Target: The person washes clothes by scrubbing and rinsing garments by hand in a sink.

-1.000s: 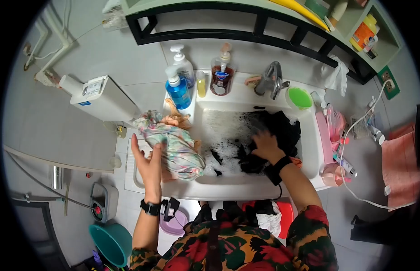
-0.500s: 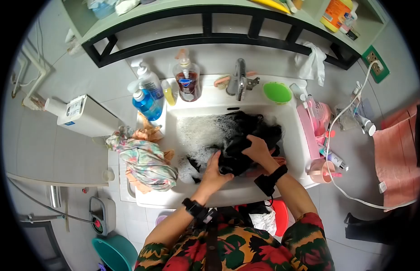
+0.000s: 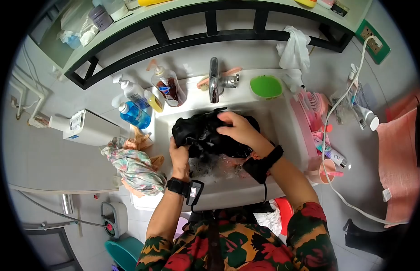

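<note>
A wet black garment (image 3: 210, 133) is bunched up in the white sink (image 3: 282, 149), over some soapy water. My left hand (image 3: 179, 156) grips its left end, thumb up along the side and the other fingers hidden by cloth. My right hand (image 3: 240, 131) is closed on the upper right part of the fabric, fingers pointing left. Just behind the garment stands the chrome faucet (image 3: 213, 83). A bit of reddish cloth (image 3: 254, 156) shows below my right wrist.
Pump bottles, including a blue bottle (image 3: 135, 115), line the sink's back left. A floral cloth (image 3: 135, 165) lies on the left rim. At the back right sits a green bowl (image 3: 266, 86). A white cable (image 3: 329, 149) hangs past a pink cup (image 3: 325, 170). Overhead runs a shelf (image 3: 183, 13).
Both hands and the black garment have moved, the garment now bunched further left and lifted toward the faucet. The thick foam on the left is no longer visible. The camera view has shifted.
</note>
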The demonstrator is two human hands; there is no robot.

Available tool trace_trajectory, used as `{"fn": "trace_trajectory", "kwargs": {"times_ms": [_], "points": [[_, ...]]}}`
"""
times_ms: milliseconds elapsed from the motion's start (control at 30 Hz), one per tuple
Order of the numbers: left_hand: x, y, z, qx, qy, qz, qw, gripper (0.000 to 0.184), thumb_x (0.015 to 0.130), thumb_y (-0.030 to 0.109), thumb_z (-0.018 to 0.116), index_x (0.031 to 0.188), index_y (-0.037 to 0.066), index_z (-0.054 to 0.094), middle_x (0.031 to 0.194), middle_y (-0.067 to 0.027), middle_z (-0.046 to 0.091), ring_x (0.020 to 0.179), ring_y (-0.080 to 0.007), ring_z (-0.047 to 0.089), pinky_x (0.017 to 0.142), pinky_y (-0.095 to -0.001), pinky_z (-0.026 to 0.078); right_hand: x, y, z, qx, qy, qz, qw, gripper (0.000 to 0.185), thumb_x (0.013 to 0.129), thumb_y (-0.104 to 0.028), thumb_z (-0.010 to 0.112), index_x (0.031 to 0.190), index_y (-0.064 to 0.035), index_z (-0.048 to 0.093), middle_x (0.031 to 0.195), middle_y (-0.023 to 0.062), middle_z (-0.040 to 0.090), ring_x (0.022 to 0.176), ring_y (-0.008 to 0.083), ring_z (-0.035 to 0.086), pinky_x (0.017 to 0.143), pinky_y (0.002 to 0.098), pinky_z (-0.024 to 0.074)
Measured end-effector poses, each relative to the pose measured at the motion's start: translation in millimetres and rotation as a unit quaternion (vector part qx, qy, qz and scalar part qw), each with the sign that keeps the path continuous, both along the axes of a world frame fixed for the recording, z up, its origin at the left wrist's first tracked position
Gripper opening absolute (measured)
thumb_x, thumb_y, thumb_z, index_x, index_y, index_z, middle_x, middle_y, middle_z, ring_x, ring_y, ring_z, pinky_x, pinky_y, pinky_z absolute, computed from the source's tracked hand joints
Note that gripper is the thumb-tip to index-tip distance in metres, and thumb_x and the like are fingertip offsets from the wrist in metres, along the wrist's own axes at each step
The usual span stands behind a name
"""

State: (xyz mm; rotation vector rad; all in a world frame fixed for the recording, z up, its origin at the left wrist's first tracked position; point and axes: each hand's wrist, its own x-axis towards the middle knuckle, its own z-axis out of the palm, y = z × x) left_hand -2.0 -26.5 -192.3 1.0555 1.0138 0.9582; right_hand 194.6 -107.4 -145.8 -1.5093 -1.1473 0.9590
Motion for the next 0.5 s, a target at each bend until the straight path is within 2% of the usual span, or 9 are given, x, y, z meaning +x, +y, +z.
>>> {"fn": "trace_trajectory", "kwargs": {"times_ms": [67, 133, 167, 200, 233, 300, 333, 400, 500], "points": [[-18.7, 15.0, -38.1, 0.05, 0.135, -0.022, 0.989, 0.053, 0.066, -0.009, 0.056, 0.117, 0.0, 0.043, 0.106, -0.0121, 0.055, 0.093, -0.0187, 0.054, 0.082, -0.0273, 0.043, 24.6, -19.8, -26.1, -0.133, -0.161, 0.012, 0.978, 0.069, 0.063, -0.026, 0.07, 0.12, -0.0004, 0.04, 0.119, 0.0199, 0.045, 0.111, 0.0342, 0.043, 0.091, 0.037, 0.037], [-28.3, 21.8, -52.5, 0.109, 0.175, -0.048, 0.977, 0.066, 0.064, 0.0, 0.063, 0.125, 0.002, 0.037, 0.119, -0.0212, 0.045, 0.11, -0.0272, 0.046, 0.093, -0.0335, 0.035, 38.1, -46.9, -41.7, -0.191, -0.315, -0.001, 0.93, 0.08, 0.059, -0.028, 0.071, 0.125, -0.0012, 0.035, 0.129, 0.0224, 0.034, 0.116, 0.0377, 0.037, 0.094, 0.0385, 0.0344], [-22.6, 18.2, -41.0, 0.173, 0.252, -0.075, 0.949, 0.07, 0.063, 0.004, 0.066, 0.127, 0.006, 0.036, 0.125, -0.0237, 0.037, 0.116, -0.0312, 0.038, 0.097, -0.0357, 0.031, 44.2, -58.1, -64.3, -0.207, -0.298, 0.005, 0.932, 0.093, 0.056, -0.03, 0.072, 0.134, -0.0107, 0.024, 0.138, 0.0218, 0.017, 0.121, 0.0425, 0.027, 0.096, 0.044, 0.0309], [-12.9, 9.4, -21.1, 0.234, 0.327, -0.103, 0.91, 0.075, 0.062, 0.008, 0.068, 0.129, 0.01, 0.034, 0.131, -0.0262, 0.028, 0.122, -0.0352, 0.03, 0.1, -0.0378, 0.026, 41.7, -63.3, -66.6, -0.209, -0.295, 0.007, 0.932, 0.093, 0.056, -0.03, 0.072, 0.134, -0.0107, 0.024, 0.138, 0.0218, 0.017, 0.121, 0.0425, 0.027, 0.096, 0.044, 0.0309], [-3.6, -0.6, -7.5, 0.233, 0.378, -0.165, 0.88, 0.082, 0.059, 0.012, 0.072, 0.131, 0.02, 0.032, 0.137, -0.0262, 0.014, 0.126, -0.0424, 0.016, 0.103, -0.0393, 0.02, 39.6, -67.7, -64.2, -0.233, -0.316, 0.051, 0.918, 0.096, 0.056, -0.032, 0.072, 0.135, -0.0174, 0.02, 0.14, 0.021, 0.011, 0.122, 0.0451, 0.023, 0.096, 0.0476, 0.0291], [15.8, -10.6, -8.6, 0.242, 0.459, -0.277, 0.809, 0.089, 0.057, 0.02, 0.076, 0.132, 0.031, 0.029, 0.143, -0.0163, 0.0, 0.128, -0.0445, 0.001, 0.097, -0.0577, 0.021, 37.8, -68.3, -72.8, -0.251, -0.33, 0.096, 0.905, 0.097, 0.057, -0.038, 0.072, 0.136, -0.0333, 0.016, 0.142, 0.0187, 0.0, 0.123, 0.0501, 0.014, 0.091, 0.0618, 0.0247], [26.3, -15.5, -2.7, 0.21, 0.494, -0.334, 0.775, 0.091, 0.056, 0.023, 0.076, 0.132, 0.034, 0.028, 0.144, -0.0126, -0.005, 0.128, -0.0444, -0.004, 0.094, -0.0641, 0.02, 32.3, -61.1, -66.9, -0.253, -0.331, 0.095, 0.904, 0.097, 0.057, -0.038, 0.072, 0.136, -0.0333, 0.016, 0.142, 0.0187, 0.0, 0.123, 0.0501, 0.014, 0.091, 0.0618, 0.0247], [44.1, -15.5, -5.7, 0.14, 0.545, -0.412, 0.716, 0.101, 0.051, 0.031, 0.078, 0.133, 0.04, 0.019, 0.144, -0.0079, -0.009, 0.127, -0.0455, -0.009, 0.089, -0.0703, 0.017, 17.9, -45.0, -58.6, -0.36, -0.409, 0.159, 0.823, 0.092, 0.061, -0.04, 0.07, 0.136, -0.0315, 0.017, 0.141, 0.0218, 0.001, 0.124, 0.0497, 0.013, 0.094, 0.055, 0.0282], [54.0, -5.1, -24.3, 0.107, 0.545, -0.445, 0.703, 0.102, 0.052, 0.035, 0.076, 0.134, 0.04, 0.016, 0.144, -0.0108, -0.002, 0.128, -0.0454, -0.005, 0.091, -0.0681, 0.018, 18.6, -28.7, -85.0, -0.384, -0.391, 0.155, 0.822, 0.079, 0.065, -0.039, 0.067, 0.132, -0.0325, 0.027, 0.143, 0.0174, -0.001, 0.125, 0.05, 0.007, 0.087, 0.0666, 0.0233]]}}
